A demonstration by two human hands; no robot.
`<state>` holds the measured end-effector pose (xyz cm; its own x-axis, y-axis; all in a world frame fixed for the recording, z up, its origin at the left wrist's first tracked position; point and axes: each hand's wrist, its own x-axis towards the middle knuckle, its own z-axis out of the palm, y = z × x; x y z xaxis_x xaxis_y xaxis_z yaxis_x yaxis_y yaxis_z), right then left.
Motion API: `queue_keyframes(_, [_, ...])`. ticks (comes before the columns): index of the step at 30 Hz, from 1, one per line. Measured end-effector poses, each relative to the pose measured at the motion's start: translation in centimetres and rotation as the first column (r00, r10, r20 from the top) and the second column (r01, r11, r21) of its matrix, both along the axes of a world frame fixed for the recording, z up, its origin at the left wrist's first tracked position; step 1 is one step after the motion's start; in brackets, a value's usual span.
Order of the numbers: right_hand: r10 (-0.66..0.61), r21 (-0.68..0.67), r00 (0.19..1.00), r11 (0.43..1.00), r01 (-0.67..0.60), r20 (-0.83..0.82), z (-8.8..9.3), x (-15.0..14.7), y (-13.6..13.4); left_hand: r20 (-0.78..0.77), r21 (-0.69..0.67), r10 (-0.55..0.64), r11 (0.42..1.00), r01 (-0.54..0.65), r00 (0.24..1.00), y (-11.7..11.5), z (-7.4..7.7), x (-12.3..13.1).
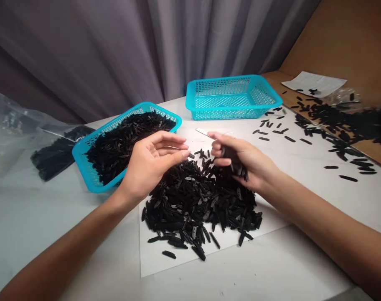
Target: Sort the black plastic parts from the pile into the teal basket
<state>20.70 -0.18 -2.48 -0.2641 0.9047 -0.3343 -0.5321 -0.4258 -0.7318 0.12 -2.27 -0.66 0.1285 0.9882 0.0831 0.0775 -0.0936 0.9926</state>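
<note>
A heap of small, flat black plastic pieces (pixel 193 200) lies on a white sheet between my hands. My left hand (pixel 157 156) is above its left part, thumb and fingertips close together. A small black piece (pixel 191 155) shows at the thumb tip and seems pinched there. Over the heap's right side, my right hand (pixel 237 156) has its fingers curled round several black pieces (pixel 232 161) in the palm. A thin, flat silver strip (pixel 204 133), like a blade, sticks out past its index finger; the rest of the strip is hidden by the hand.
A blue basket (pixel 84 173) full of black pieces stands at left, beside a clear plastic bag (pixel 11 138) with more. Another blue basket (pixel 234 115) is at the back. Loose pieces (pixel 349 178) and a paper (pixel 314 83) lie at right. A grey curtain (pixel 115 54) hangs behind.
</note>
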Motion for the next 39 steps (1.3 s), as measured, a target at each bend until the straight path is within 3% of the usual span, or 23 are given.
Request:
queue_keyframes(3, [0.172,0.038,0.982,0.984,-0.175,0.080,-0.4,-1.1,-1.4,0.009,0.015,-0.007,1.000,0.007,1.000,0.0,-0.3,0.2])
queue_keyframes(6, [0.249,0.106,0.956,0.958,-0.267,0.157,-0.3,-1.3,-2.2,0.021,0.042,-0.012,0.999,0.012,1.000,-0.1,-0.5,0.3])
queue_keyframes(11, [0.194,0.177,0.950,0.954,-0.240,0.243,0.0,-1.3,-2.5,-0.052,0.112,-0.010,0.994,0.015,0.999,-0.3,-0.2,0.2])
queue_keyframes(20, [0.200,0.170,0.960,0.957,-0.234,0.196,0.5,-1.0,-2.5,-0.156,0.227,0.028,0.974,0.008,0.987,-0.3,0.4,0.2])
queue_keyframes(22, [0.187,0.135,0.967,0.968,-0.211,0.172,0.5,-1.0,-2.4,-0.204,0.321,0.145,0.944,-0.074,0.968,0.4,0.8,-0.8])
queue_keyframes(25, [0.138,0.061,0.983,0.987,-0.146,0.123,0.6,-0.9,-2.3,-0.308,0.517,0.427,0.825,-0.228,0.850,1.7,1.5,-3.0])
queue_keyframes(27, [0.090,0.024,0.993,0.995,-0.092,0.073,0.6,-0.8,-2.0,-0.370,0.566,0.494,0.792,-0.231,0.787,2.4,1.8,-4.0])
queue_keyframes(29, [0.040,-0.010,0.999,0.999,-0.040,0.024,0.7,-0.7,-1.8,-0.447,0.523,0.391,0.844,-0.119,0.805,2.5,1.7,-4.1])
queue_keyframes(31, [0.003,-0.052,1.000,0.999,-0.004,-0.020,0.8,-0.6,-1.5,-0.588,0.377,0.092,0.910,0.171,0.803,1.9,1.4,-3.3])
queue_keyframes(32, [-0.008,-0.075,0.999,0.997,0.005,-0.039,0.7,-0.5,-1.4,-0.662,0.269,-0.093,0.897,0.352,0.744,1.4,1.1,-2.7])
queue_keyframes(34, [-0.024,-0.109,0.998,0.994,0.018,-0.056,0.6,-0.4,-1.3,-0.740,0.066,-0.369,0.792,0.607,0.562,0.4,0.3,-1.6])
queue_keyframes(36, [-0.048,-0.079,0.999,0.996,0.046,-0.021,0.4,-0.3,-1.2,-0.755,-0.005,-0.459,0.718,0.696,0.469,-0.3,-0.8,-0.8])
queue_keyframes(39, [-0.084,0.035,0.995,0.996,0.082,0.053,0.2,-0.2,-1.3,-0.787,0.049,-0.412,0.701,0.712,0.459,-0.6,-2.4,-0.2])
